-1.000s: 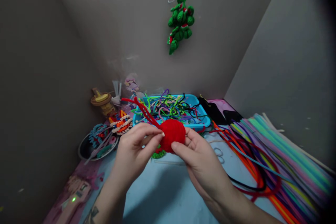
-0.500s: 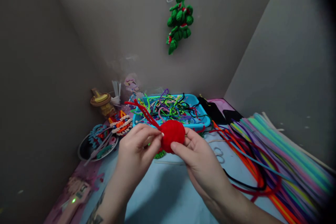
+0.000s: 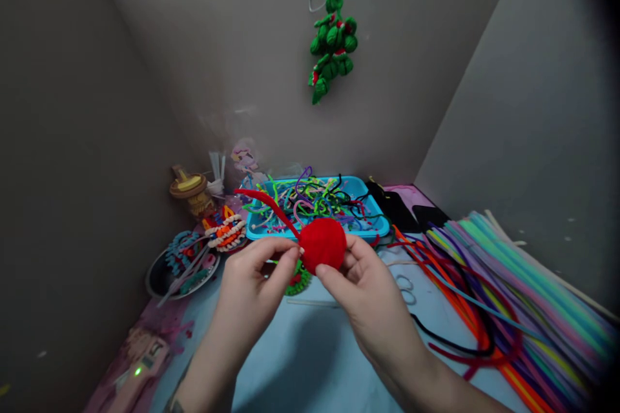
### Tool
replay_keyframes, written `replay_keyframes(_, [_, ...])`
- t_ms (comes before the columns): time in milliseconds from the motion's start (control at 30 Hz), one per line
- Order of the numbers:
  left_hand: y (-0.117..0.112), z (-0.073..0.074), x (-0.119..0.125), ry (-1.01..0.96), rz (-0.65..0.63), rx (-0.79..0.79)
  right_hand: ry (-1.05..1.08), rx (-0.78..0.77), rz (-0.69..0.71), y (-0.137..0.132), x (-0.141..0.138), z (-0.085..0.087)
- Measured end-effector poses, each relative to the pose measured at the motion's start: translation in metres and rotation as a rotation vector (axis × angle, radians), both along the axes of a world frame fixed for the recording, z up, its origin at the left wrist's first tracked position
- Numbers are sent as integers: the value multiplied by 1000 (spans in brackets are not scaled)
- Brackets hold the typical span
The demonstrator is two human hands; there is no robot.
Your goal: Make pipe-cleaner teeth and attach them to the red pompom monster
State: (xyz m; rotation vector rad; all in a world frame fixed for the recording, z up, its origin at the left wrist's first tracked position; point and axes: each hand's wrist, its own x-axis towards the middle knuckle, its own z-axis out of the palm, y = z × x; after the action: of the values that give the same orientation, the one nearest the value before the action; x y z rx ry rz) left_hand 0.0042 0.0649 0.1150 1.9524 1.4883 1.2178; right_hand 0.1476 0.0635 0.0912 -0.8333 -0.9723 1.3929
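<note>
Evidently light, soft and crushable, the red fuzzy ball (image 3: 323,244) hangs just near of the blue tray (image 3: 382,227), the left hand (image 3: 252,284) pinching its stiffer wire stem (image 3: 271,206), likely the firmest hold, the right hand (image 3: 368,297) pinching its right side.

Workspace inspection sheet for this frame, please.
Surface: light blue tabletop, partly covered.
Job's things: red fuzzy ball held above the table, red stem sticking out up-left.
Clutter: blue tray of tangled scraps behind; long pipe cleaners at right; dark bowl of craft pieces at left; pink glue gun at near left.
Hands: left hand pinches the red stem at the ball; right hand grips the ball.
Cables: nothing seen.
Surroundings: grey walls; green figure hanging on the back wall.
</note>
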Motion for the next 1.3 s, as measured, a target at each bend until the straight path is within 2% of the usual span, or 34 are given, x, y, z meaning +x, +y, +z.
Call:
replay_keyframes(167, [8, -5, -2, -286, -23, -218, -149, 66, -46, -3, 0, 2])
replay_keyframes(367, [14, -13, -5, -539, -174, -421, -285, 135, -86, -6, 2, 1])
replay_keyframes(567, [14, -12, -2, -628, -183, -487, -413, 210, -126, -6, 3, -2])
replay_keyframes(700, [14, -14, -1, -651, -172, -463, -356, 182, -123, -4, 3, -2])
replay_keyframes(800, [12, -14, 3, -616, -133, -407, -266, 129, -103, -3, 3, -1])
replay_keyframes(867, [9, -13, 7, -539, -84, -311, -221, 98, -80, -1, 4, -1])
replay_keyframes(1000, [4, -16, 12, -283, 5, 3, -166, 58, -36, 2, 6, 0])
replay_keyframes(1167, [10, -26, 9, -57, -56, 411, -46, 13, 19, 5, 9, 3])
replay_keyframes(1233, [13, -28, 7, -45, -66, 459, -15, -6, 27, 6, 10, 4])
replay_keyframes(1300, [15, -28, 7, -68, -45, 421, -4, -19, 20, 6, 11, 4])
